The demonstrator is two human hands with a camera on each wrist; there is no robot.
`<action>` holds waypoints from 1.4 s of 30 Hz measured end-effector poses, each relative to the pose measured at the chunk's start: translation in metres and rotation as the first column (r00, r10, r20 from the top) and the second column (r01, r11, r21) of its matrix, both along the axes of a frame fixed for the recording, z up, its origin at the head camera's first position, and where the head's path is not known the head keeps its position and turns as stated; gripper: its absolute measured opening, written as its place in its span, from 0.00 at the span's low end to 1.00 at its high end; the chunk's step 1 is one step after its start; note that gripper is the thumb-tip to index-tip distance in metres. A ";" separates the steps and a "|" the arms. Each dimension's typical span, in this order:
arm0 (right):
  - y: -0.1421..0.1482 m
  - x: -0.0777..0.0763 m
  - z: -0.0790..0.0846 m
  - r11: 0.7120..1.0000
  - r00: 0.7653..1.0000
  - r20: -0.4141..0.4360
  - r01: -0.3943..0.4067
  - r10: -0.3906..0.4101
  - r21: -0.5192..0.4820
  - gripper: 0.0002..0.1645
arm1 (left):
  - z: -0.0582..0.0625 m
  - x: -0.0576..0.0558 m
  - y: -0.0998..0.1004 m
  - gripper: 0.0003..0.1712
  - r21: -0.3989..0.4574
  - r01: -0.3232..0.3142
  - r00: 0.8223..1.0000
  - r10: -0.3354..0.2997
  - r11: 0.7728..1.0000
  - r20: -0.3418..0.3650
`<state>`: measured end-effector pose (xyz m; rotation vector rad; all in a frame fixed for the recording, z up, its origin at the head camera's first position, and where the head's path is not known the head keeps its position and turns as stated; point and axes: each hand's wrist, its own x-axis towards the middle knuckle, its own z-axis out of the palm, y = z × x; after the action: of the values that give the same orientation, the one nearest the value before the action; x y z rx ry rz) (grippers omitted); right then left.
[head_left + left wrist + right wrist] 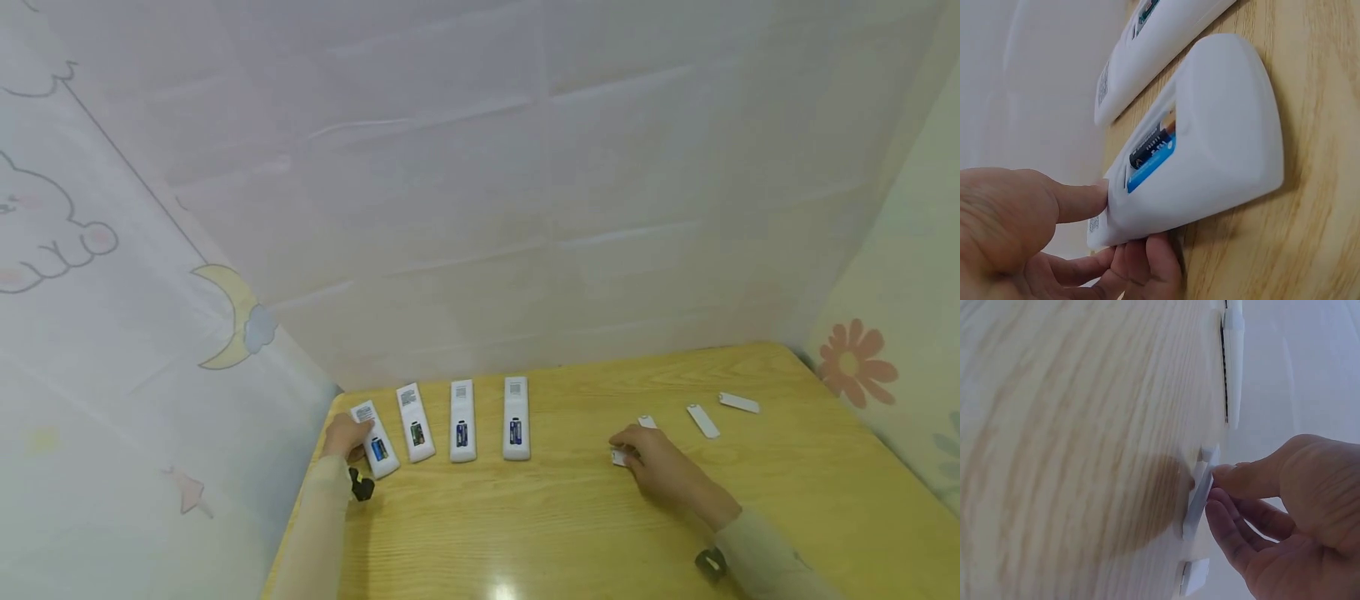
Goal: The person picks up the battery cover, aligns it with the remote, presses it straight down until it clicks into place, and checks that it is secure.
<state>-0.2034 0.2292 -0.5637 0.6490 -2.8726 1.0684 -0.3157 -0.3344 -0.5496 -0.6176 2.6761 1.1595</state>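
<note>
Pale sleeve [768, 558] closest to us, over the bench [525, 517] toward its right edge, and beyond it the right hand [663, 471] has a narrow pinch on a white cover [618, 457]! Thumb and fingertips at its edge; the right wrist view shows it slanting, though whether it's clear of the wood, can't tell. Across to the left edge, the left hand [347, 435] holds the leftmost remote [377, 438], thumb up top, fingers at its flank, batteries [1150, 150] showing in the open compartment. Three more remotes, [416, 422] [462, 421] [517, 418] all open-backed, line up toward the far edge. Another cover [647, 422] sits partly hidden just past the right hand, two loose covers [702, 421] [738, 402] nearer the far right corner. Technique, then: that right grip wants to be light, on the cover's edges, leaving the tabbed end free so it could meet a slot squarely; the left grip should steady the remote from its sides, no finger straying over the compartment
</note>
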 end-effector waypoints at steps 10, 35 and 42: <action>0.000 0.001 -0.003 0.998 0.998 0.026 0.051 -0.052 0.029 0.15 | -0.009 0.000 -0.005 0.40 0.108 -0.089 0.996 0.090 0.990 -0.004; -0.005 -0.013 0.000 0.998 0.995 0.086 0.059 -0.057 -0.020 0.15 | 0.000 0.005 -0.012 0.31 0.240 -0.052 0.998 0.059 0.969 -0.021; -0.003 -0.016 -0.001 0.995 0.993 0.088 0.086 -0.081 -0.054 0.13 | 0.000 0.013 -0.018 0.33 0.372 -0.123 0.992 0.122 0.920 0.027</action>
<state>-0.2194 0.2265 -0.5645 0.4873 -2.8988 1.1907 -0.3024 -0.3523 -0.5498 -0.7228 2.3424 1.6437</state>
